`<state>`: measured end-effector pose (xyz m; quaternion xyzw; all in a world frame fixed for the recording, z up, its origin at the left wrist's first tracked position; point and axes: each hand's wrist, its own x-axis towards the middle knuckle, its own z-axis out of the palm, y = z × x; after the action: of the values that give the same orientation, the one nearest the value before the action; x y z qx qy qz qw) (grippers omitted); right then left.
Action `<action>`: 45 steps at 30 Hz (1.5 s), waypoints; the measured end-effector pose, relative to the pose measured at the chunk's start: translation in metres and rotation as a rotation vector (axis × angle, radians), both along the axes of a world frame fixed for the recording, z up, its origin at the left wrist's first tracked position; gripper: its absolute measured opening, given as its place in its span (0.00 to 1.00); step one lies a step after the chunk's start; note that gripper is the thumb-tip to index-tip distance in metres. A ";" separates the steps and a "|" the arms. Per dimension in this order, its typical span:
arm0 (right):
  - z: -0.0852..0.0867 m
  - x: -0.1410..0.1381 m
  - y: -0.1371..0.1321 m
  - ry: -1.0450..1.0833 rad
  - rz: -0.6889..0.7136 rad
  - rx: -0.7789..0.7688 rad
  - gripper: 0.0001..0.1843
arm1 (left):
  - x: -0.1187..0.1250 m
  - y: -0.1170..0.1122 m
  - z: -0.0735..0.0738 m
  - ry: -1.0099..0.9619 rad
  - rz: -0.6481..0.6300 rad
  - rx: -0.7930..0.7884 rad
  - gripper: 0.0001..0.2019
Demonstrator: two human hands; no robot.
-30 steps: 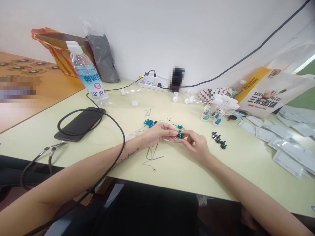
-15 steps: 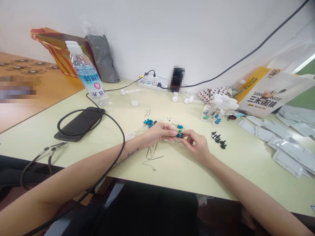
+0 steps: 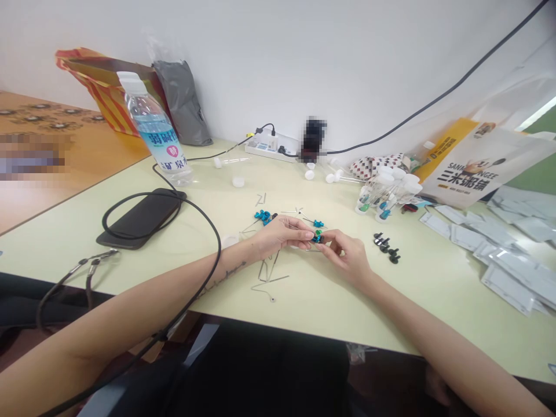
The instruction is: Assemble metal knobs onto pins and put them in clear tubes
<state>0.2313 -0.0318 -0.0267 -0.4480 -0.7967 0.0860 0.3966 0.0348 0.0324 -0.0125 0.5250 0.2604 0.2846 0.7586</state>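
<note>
Between the fingertips of both hands is a small blue, green and black part, too small to name more exactly. My left hand pinches it from the left, and my right hand grips its right side with thumb and forefinger. Several blue metal parts lie just behind my left hand, and another blue part rests beyond the fingertips. Thin bent metal wires are scattered on the table below my left wrist. To the right of my right hand sits a short row of black parts.
A water bottle and a black phone stand and lie at left, a cable looping over the phone. Clear tubes with white caps are bunched at right, near a paper bag and white packets. A power strip lies by the wall.
</note>
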 end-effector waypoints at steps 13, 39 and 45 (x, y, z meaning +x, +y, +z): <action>0.000 0.000 0.000 -0.005 -0.008 0.035 0.08 | 0.000 0.000 0.000 0.004 0.000 0.004 0.11; -0.002 0.000 0.000 0.011 -0.002 0.024 0.09 | -0.001 -0.001 0.001 -0.008 -0.019 0.010 0.09; -0.003 0.000 0.000 0.011 -0.006 0.037 0.09 | -0.001 0.000 0.000 -0.014 -0.023 0.014 0.10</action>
<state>0.2309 -0.0316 -0.0294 -0.4425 -0.7946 0.0725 0.4093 0.0338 0.0324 -0.0122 0.5313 0.2473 0.2812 0.7600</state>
